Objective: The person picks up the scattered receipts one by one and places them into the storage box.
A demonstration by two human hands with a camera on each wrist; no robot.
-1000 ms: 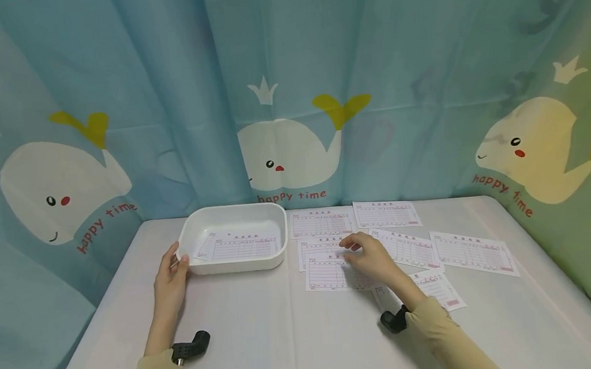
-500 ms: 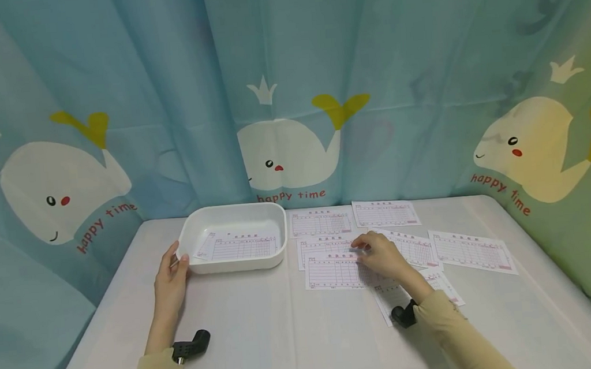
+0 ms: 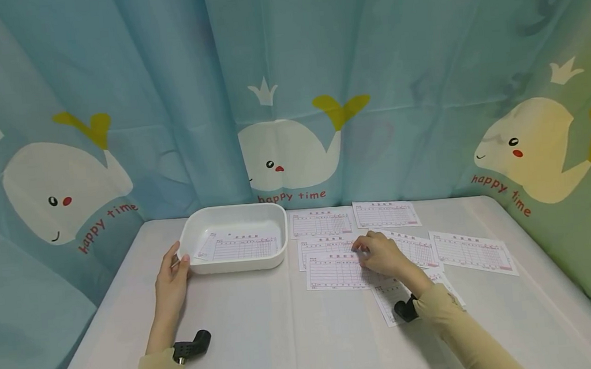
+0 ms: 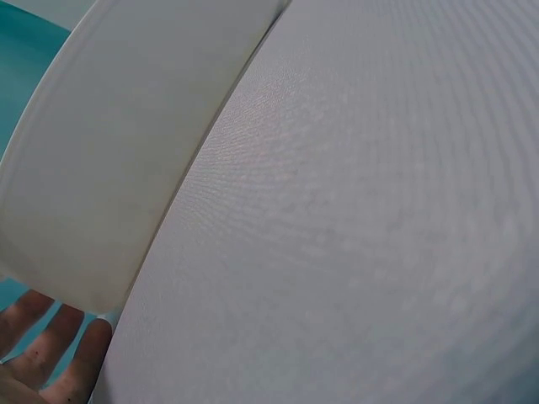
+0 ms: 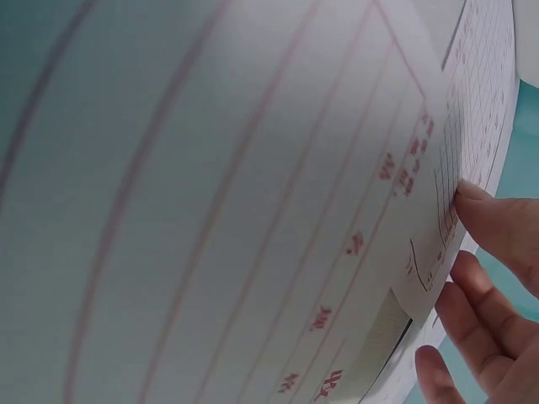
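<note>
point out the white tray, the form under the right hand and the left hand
white tray [image 3: 235, 263]: head view, on its front wall.
form under the right hand [image 3: 331, 273]: head view, on its bare left half.
left hand [image 3: 170, 278]: head view, on the back of the hand.

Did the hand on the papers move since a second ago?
Yes. The right hand slid a little to the right, away from the white tray, which stayed put, and its wrist moved right too.

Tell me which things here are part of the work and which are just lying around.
In use: left hand on white tray; right hand on nearest form; form in tray.
Lying about: other forms, whale curtain.
</note>
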